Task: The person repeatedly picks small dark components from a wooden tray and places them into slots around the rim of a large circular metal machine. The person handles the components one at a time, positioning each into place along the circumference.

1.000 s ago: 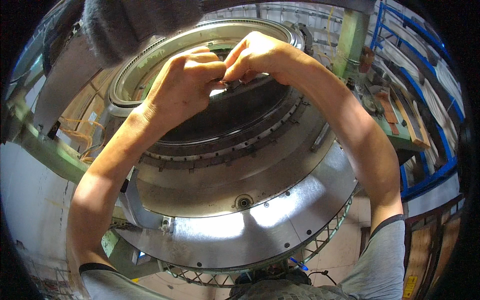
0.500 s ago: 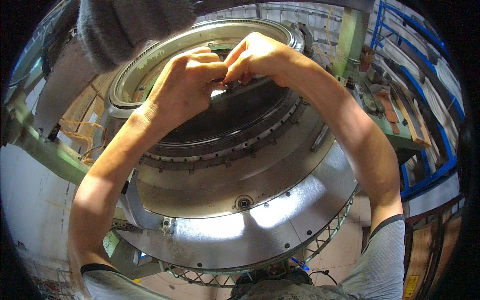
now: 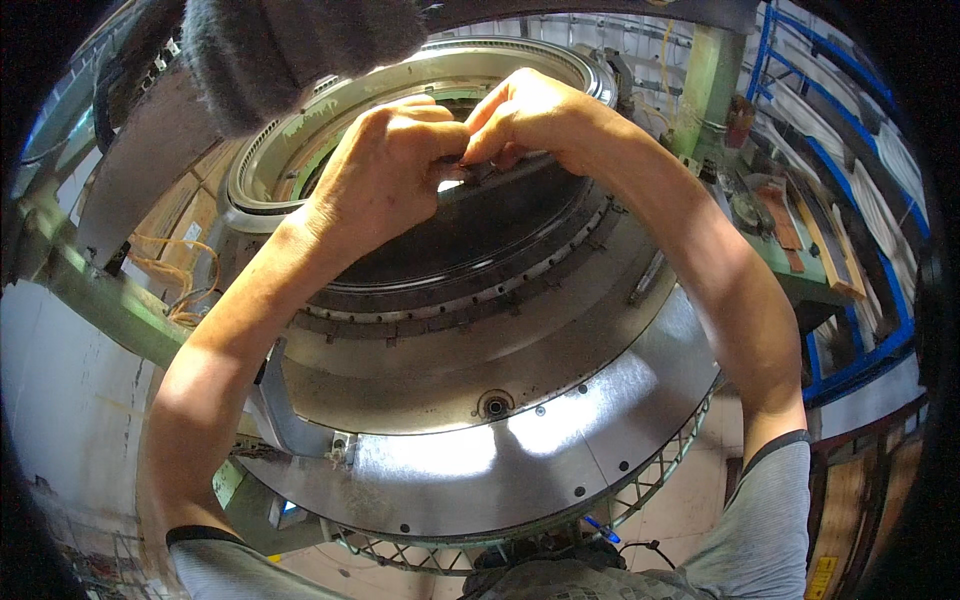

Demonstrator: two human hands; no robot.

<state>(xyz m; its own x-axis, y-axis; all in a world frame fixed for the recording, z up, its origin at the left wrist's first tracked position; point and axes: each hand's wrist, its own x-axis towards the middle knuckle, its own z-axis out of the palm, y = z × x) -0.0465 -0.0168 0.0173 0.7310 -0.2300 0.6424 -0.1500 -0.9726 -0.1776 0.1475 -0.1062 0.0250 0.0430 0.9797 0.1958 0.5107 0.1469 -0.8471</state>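
Both hands meet over the far part of a large round metal machine casing. My left hand is closed, its fingers curled and partly turned away. Thumb and fingers of my right hand are pinched together right beside the left fingertips. Whatever lies between the fingers is too small and too hidden to make out. Just below the hands, a dark inner band curves round the casing. Beyond them rises a pale metal ring with a finely toothed rim.
A grey fuzzy padded object hangs close at the upper left. Green posts and a bench with tools stand at the right, before a blue rack. Orange cords lie at the left. A polished flange curves in front.
The whole view has shifted slightly, so the casing and hands sit a little farther right. Both hands keep nearly the same closed pose against each other.
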